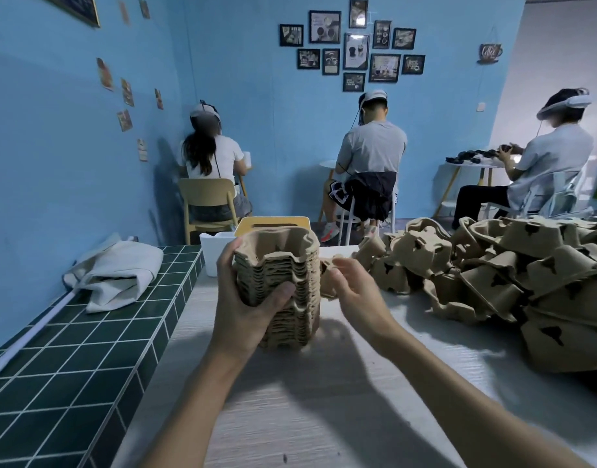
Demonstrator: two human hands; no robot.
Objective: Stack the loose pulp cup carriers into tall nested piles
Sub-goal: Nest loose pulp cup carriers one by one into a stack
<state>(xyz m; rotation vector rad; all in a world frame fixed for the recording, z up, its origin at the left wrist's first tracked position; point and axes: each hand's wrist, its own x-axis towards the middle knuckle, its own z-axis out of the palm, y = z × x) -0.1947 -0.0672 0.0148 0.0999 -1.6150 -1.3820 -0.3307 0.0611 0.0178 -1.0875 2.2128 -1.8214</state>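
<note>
Head view: at frame centre, the left hand (246,309) wraps around a tall nested stack of pulp carriers (290,265) standing on the white table (324,417). Just to its right is the right hand (354,292), fingers curled; whether it holds anything is unclear. Loose carriers (493,271) are heaped at the right.

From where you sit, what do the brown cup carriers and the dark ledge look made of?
The stacked carriers look like moulded paper pulp: matt tan, rough, with soft wavy edges. The ledge looks like glazed tile, probably ceramic: dark green squares, pale grout lines, a slight sheen.
</note>
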